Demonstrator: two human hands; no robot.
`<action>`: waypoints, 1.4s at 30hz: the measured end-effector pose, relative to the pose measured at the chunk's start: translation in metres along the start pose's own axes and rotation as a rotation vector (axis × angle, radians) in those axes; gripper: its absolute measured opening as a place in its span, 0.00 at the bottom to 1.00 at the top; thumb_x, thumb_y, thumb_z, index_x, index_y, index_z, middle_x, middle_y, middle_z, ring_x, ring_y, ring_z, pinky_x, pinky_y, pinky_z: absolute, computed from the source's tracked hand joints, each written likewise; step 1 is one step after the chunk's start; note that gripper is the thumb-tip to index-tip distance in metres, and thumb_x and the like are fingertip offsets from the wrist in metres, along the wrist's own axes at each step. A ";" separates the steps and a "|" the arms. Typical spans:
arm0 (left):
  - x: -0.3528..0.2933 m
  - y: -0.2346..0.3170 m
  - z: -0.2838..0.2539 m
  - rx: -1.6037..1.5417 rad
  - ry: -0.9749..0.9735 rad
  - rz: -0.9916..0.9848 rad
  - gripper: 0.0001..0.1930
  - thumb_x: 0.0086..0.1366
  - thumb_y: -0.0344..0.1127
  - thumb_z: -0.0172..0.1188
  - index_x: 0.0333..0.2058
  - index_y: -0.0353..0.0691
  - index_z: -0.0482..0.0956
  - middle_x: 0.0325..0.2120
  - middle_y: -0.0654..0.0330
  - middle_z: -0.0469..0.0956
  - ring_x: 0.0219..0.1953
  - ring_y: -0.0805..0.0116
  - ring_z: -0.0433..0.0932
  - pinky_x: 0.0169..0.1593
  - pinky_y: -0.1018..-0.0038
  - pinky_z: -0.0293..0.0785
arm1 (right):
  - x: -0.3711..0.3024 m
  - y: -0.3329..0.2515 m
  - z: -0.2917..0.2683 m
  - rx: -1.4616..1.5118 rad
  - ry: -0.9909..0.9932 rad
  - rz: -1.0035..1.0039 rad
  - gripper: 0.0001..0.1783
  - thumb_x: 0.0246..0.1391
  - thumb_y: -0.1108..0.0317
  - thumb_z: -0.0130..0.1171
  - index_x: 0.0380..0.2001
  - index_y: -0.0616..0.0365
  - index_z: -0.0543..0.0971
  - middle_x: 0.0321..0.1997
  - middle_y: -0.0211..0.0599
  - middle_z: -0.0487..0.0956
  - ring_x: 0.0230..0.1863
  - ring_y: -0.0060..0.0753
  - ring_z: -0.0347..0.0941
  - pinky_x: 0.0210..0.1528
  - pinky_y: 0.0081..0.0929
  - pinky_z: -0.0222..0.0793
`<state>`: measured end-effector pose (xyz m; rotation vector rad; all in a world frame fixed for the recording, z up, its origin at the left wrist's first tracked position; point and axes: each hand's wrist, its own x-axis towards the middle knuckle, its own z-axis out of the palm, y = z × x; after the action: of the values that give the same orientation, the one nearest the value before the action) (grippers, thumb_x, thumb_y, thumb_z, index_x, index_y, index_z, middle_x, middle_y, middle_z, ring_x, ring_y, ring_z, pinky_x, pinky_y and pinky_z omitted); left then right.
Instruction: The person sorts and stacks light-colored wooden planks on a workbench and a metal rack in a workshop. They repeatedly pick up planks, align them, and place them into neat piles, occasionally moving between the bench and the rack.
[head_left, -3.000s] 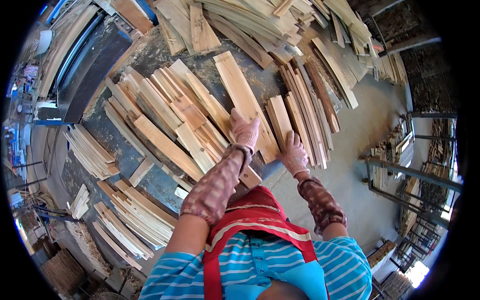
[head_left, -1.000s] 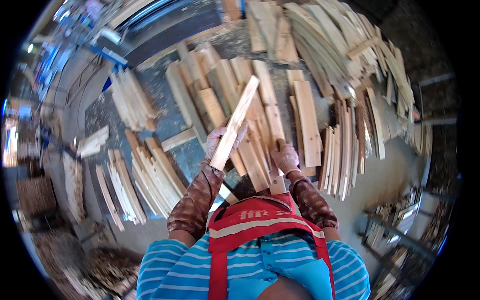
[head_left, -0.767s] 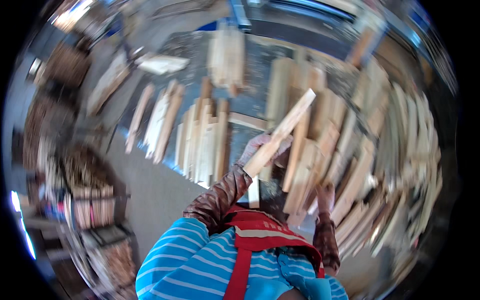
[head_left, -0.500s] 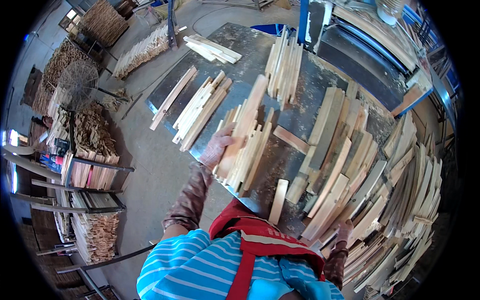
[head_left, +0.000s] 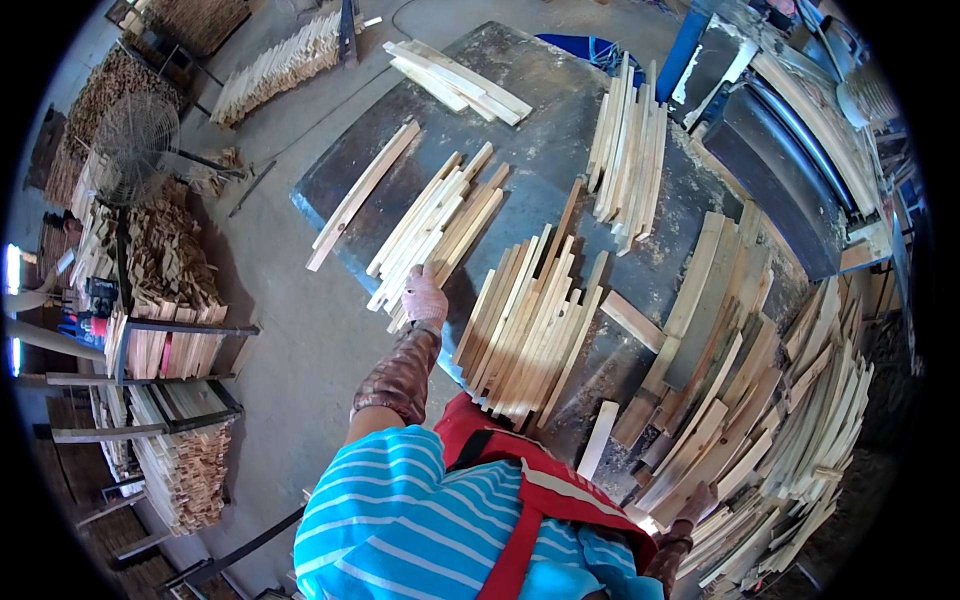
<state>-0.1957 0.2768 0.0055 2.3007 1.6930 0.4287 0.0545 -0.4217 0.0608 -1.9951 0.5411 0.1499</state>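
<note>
My left hand [head_left: 425, 298], in a pale glove, is closed at the near end of a wooden strip on the right side of a small group of strips [head_left: 428, 225]. That group lies on the dark metal table [head_left: 345, 165]. Just to its right is a larger row of narrow strips [head_left: 530, 325], laid side by side with uneven ends. At the lower right, my right hand [head_left: 697, 503] is closed at the near end of a board in a heap of mixed boards [head_left: 725, 425]. Its fingers show only in part.
More strips lie at the far left [head_left: 365, 195], far edge [head_left: 460, 80] and far middle [head_left: 630, 150] of the table. Single short pieces [head_left: 632, 321] lie between groups. A machine with a dark curved bed [head_left: 780, 165] stands far right. Stacked wood [head_left: 195, 465] and a fan [head_left: 135, 145] stand left.
My left hand has moved left from the middle row, where it held a wide-looking strip, to the near end of the left group. My right hand stays by the heap. The view has shifted.
</note>
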 end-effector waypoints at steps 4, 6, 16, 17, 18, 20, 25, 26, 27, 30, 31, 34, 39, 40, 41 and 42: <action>0.020 0.004 0.000 0.165 -0.074 0.160 0.29 0.59 0.25 0.50 0.60 0.50 0.71 0.66 0.47 0.65 0.66 0.45 0.66 0.66 0.48 0.62 | -0.025 0.010 -0.003 -0.006 0.111 0.110 0.28 0.50 0.74 0.49 0.56 0.71 0.76 0.44 0.43 0.81 0.39 0.40 0.77 0.43 0.36 0.75; 0.033 0.011 0.013 0.192 -0.229 0.252 0.41 0.56 0.30 0.56 0.71 0.49 0.58 0.72 0.44 0.54 0.73 0.40 0.51 0.74 0.43 0.42 | -0.036 0.020 -0.005 0.060 0.014 -0.020 0.25 0.53 0.71 0.49 0.53 0.71 0.77 0.45 0.45 0.81 0.39 0.43 0.77 0.43 0.37 0.75; 0.005 0.078 0.003 0.185 -0.131 0.323 0.45 0.59 0.37 0.65 0.72 0.41 0.53 0.70 0.47 0.56 0.71 0.47 0.58 0.72 0.54 0.55 | -0.073 -0.042 0.048 0.374 0.282 0.051 0.08 0.62 0.62 0.56 0.35 0.50 0.82 0.24 0.15 0.69 0.23 0.12 0.66 0.23 0.19 0.65; -0.011 0.107 0.000 -0.078 -0.277 0.424 0.41 0.61 0.33 0.65 0.71 0.38 0.56 0.70 0.47 0.58 0.71 0.48 0.58 0.72 0.57 0.55 | -0.080 -0.042 0.052 0.300 0.268 0.079 0.12 0.62 0.61 0.58 0.41 0.53 0.84 0.26 0.18 0.72 0.24 0.14 0.68 0.24 0.21 0.68; -0.015 0.126 -0.009 -0.331 -0.401 0.499 0.37 0.63 0.29 0.64 0.70 0.35 0.60 0.69 0.47 0.61 0.71 0.49 0.59 0.72 0.60 0.55 | -0.093 -0.069 0.067 0.341 0.243 0.108 0.19 0.63 0.60 0.59 0.51 0.60 0.82 0.30 0.23 0.77 0.26 0.17 0.71 0.26 0.22 0.71; -0.052 0.169 0.012 -0.798 -0.769 0.540 0.30 0.67 0.26 0.62 0.67 0.33 0.65 0.66 0.48 0.68 0.68 0.58 0.66 0.68 0.67 0.65 | -0.120 -0.065 0.091 0.479 0.080 0.074 0.30 0.64 0.57 0.61 0.61 0.69 0.72 0.38 0.30 0.80 0.33 0.21 0.74 0.34 0.24 0.74; -0.206 0.296 -0.005 -0.975 -1.693 -0.041 0.30 0.64 0.36 0.67 0.61 0.31 0.70 0.52 0.48 0.79 0.54 0.56 0.79 0.57 0.60 0.78 | -0.178 -0.113 0.154 0.471 -0.173 0.026 0.23 0.65 0.59 0.58 0.58 0.62 0.77 0.38 0.39 0.83 0.34 0.24 0.76 0.40 0.26 0.75; -0.222 0.305 0.004 -0.848 -1.657 0.008 0.28 0.64 0.37 0.66 0.59 0.30 0.72 0.50 0.47 0.80 0.51 0.53 0.81 0.56 0.57 0.79 | -0.181 -0.117 0.148 0.331 -0.290 -0.001 0.22 0.65 0.60 0.57 0.57 0.61 0.78 0.40 0.41 0.84 0.37 0.27 0.78 0.44 0.27 0.76; -0.226 0.306 0.008 -0.924 -1.712 -0.053 0.27 0.63 0.36 0.66 0.58 0.29 0.72 0.49 0.47 0.81 0.50 0.52 0.82 0.56 0.56 0.80 | -0.168 -0.107 0.137 0.253 -0.242 -0.119 0.22 0.64 0.62 0.60 0.57 0.63 0.78 0.45 0.40 0.84 0.44 0.30 0.79 0.48 0.29 0.76; -0.232 0.313 -0.003 -1.092 -1.754 -0.211 0.26 0.62 0.34 0.66 0.56 0.27 0.73 0.48 0.46 0.81 0.47 0.49 0.83 0.55 0.55 0.81 | -0.110 -0.091 0.088 -0.105 0.018 -0.140 0.21 0.65 0.59 0.57 0.57 0.55 0.78 0.55 0.50 0.81 0.56 0.47 0.78 0.57 0.35 0.73; -0.237 0.316 -0.007 -1.078 -1.747 -0.220 0.26 0.62 0.34 0.66 0.56 0.26 0.74 0.48 0.45 0.81 0.48 0.48 0.83 0.56 0.55 0.80 | -0.084 -0.074 0.069 -0.507 0.134 -0.137 0.24 0.62 0.55 0.60 0.57 0.53 0.78 0.53 0.51 0.80 0.54 0.52 0.76 0.56 0.41 0.73; -0.243 0.320 -0.010 -1.045 -1.735 -0.219 0.26 0.62 0.34 0.66 0.55 0.24 0.73 0.48 0.45 0.81 0.49 0.49 0.82 0.57 0.57 0.80 | -0.050 -0.039 0.037 -0.649 0.004 -0.036 0.30 0.53 0.47 0.65 0.53 0.54 0.78 0.48 0.50 0.82 0.51 0.53 0.78 0.54 0.45 0.74; -0.254 0.324 0.007 -1.072 -1.763 -0.198 0.28 0.60 0.35 0.67 0.54 0.21 0.73 0.47 0.44 0.81 0.49 0.51 0.82 0.58 0.58 0.79 | -0.036 -0.024 0.026 -0.040 -0.164 0.083 0.26 0.53 0.50 0.64 0.48 0.58 0.82 0.45 0.52 0.84 0.50 0.54 0.80 0.53 0.43 0.75; -0.257 0.327 0.006 -1.087 -1.772 -0.215 0.28 0.60 0.36 0.67 0.54 0.21 0.73 0.47 0.44 0.81 0.50 0.51 0.82 0.58 0.58 0.79 | -0.031 -0.015 0.024 0.153 -0.183 0.083 0.26 0.54 0.50 0.63 0.48 0.58 0.83 0.45 0.53 0.84 0.50 0.54 0.80 0.53 0.42 0.75; -0.260 0.331 0.006 -1.103 -1.781 -0.230 0.29 0.60 0.36 0.67 0.55 0.21 0.73 0.47 0.44 0.81 0.50 0.51 0.82 0.58 0.58 0.79 | -0.021 -0.012 0.019 0.166 -0.288 0.173 0.26 0.59 0.57 0.63 0.53 0.66 0.79 0.45 0.43 0.85 0.47 0.39 0.81 0.50 0.34 0.75; -0.262 0.335 0.005 -1.118 -1.792 -0.244 0.29 0.60 0.36 0.67 0.55 0.21 0.73 0.47 0.44 0.81 0.50 0.51 0.82 0.58 0.58 0.79 | -0.019 -0.010 0.025 0.044 -0.254 0.054 0.26 0.60 0.56 0.62 0.54 0.66 0.79 0.46 0.44 0.85 0.48 0.39 0.81 0.51 0.33 0.74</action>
<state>0.0283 -0.0719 0.1024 0.7879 0.4215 -0.5354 0.0449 -0.3899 0.0630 -1.8841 0.4304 0.4150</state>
